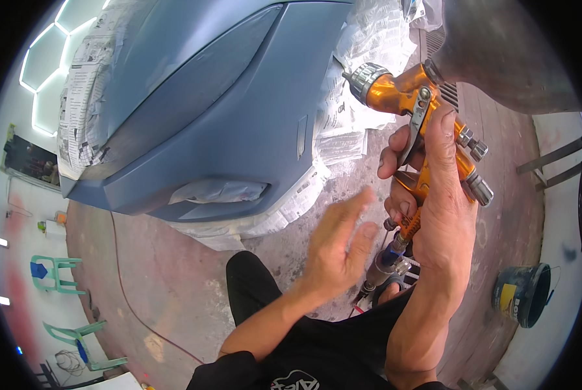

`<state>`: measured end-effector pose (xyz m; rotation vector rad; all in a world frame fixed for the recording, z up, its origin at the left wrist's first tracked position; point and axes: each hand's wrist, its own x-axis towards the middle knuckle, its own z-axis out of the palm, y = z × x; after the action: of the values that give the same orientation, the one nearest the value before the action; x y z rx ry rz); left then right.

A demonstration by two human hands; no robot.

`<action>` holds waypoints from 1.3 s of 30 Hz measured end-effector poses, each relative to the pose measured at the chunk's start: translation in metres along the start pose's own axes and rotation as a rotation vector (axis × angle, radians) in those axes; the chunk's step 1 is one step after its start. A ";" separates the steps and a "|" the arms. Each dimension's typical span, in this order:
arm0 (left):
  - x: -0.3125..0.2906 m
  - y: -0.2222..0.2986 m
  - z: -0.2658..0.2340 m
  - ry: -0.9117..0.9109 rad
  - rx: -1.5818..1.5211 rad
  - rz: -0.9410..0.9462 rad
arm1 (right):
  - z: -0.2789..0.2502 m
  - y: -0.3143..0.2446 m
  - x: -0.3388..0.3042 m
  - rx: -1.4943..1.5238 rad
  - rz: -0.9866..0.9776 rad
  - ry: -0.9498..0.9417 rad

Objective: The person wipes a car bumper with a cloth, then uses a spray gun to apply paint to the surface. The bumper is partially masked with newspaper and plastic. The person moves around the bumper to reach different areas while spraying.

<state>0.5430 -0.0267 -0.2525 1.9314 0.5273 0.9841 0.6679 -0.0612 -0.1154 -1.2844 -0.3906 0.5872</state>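
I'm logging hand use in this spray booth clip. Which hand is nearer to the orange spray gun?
Right. The right hand grips the orange spray gun around its handle, fingers by the trigger. The left hand is open, apart from it, lower and to its left.

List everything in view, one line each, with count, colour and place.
spray gun: one, orange and silver, upper right, in the right hand
car bumper: one, matt blue-grey, upper centre
masking paper: several sheets, white, taped around the car
bucket: one, dark, right on the floor
plastic chairs: two, green, far left
ceiling lights: white strips, upper left
left hand: open, empty, beside the gun's hose end
right hand: gripping the gun's handle
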 end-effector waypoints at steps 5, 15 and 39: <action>0.054 -0.027 -0.054 0.037 1.024 0.289 | -0.002 0.005 0.000 -0.012 -0.007 -0.001; 0.141 -0.044 -0.141 0.202 1.664 0.574 | -0.004 0.015 -0.001 -0.073 -0.100 -0.013; 0.041 -0.059 -0.156 0.010 1.503 0.485 | -0.001 0.025 0.005 -0.129 -0.117 0.012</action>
<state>0.4431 0.1127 -0.2384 3.5057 0.9842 0.9258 0.6675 -0.0543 -0.1404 -1.3780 -0.4971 0.4609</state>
